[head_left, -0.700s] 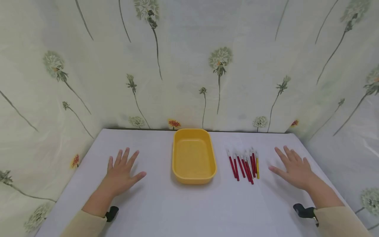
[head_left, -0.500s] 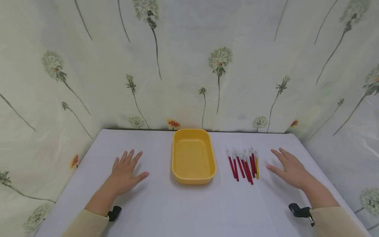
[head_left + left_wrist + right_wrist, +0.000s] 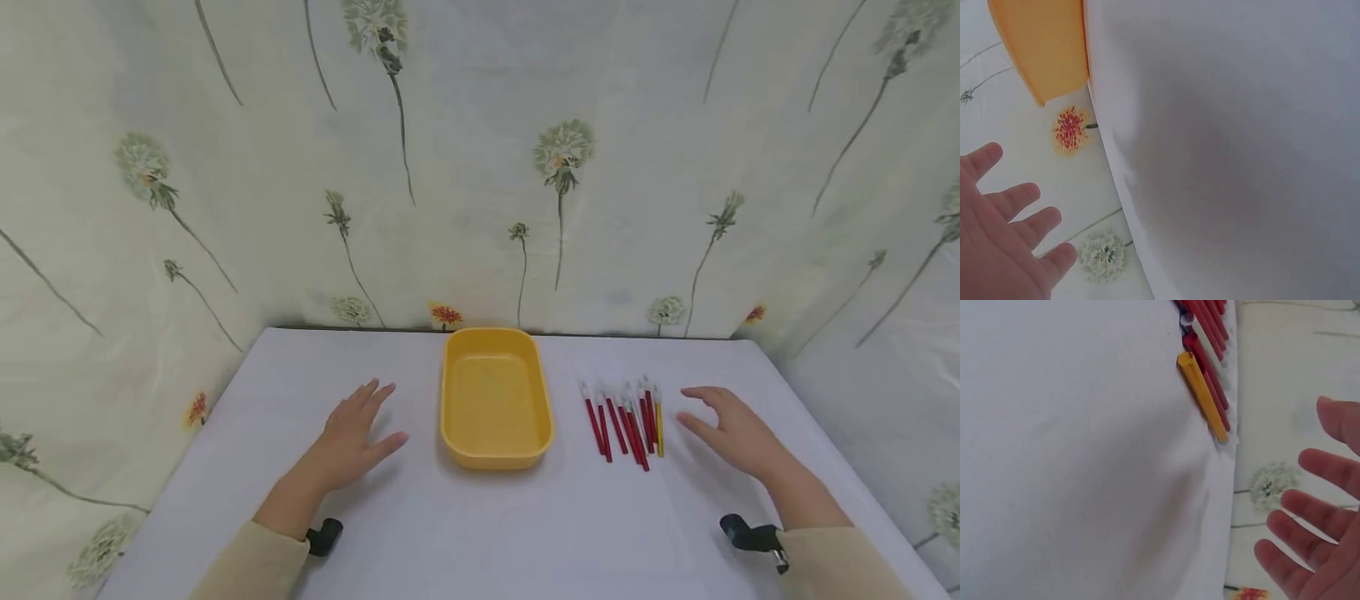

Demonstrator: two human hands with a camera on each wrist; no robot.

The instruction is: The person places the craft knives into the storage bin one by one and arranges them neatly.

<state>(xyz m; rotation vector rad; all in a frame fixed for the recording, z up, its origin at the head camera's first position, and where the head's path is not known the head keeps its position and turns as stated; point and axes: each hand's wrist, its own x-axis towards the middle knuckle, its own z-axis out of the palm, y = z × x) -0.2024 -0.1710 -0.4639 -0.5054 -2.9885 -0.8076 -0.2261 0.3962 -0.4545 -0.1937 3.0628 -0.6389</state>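
Observation:
A yellow rectangular tray [image 3: 497,408] with rounded corners stands at the middle back of the table. To its right lies a loose row of slim pen-like sticks [image 3: 618,429], mostly red with clear tips, one of them yellow [image 3: 1202,397]. My left hand [image 3: 348,448] hovers left of the tray with its fingers spread and holds nothing. Over the table just right of the sticks is my right hand [image 3: 733,433], its thumb apart from its loosely bent fingers and nothing between them. The right wrist view shows its palm and separated fingers [image 3: 1319,512].
The table [image 3: 480,533] is covered in white and ends at a wall of dandelion-printed cloth [image 3: 465,167] at the back and sides. Dark devices are strapped at both wrists, the left one [image 3: 325,537] and the right one [image 3: 750,533].
My left hand has moved right, toward the tray. My right hand has shifted slightly left toward the sticks, and its fingers have drawn together. Tray and sticks stay in place.

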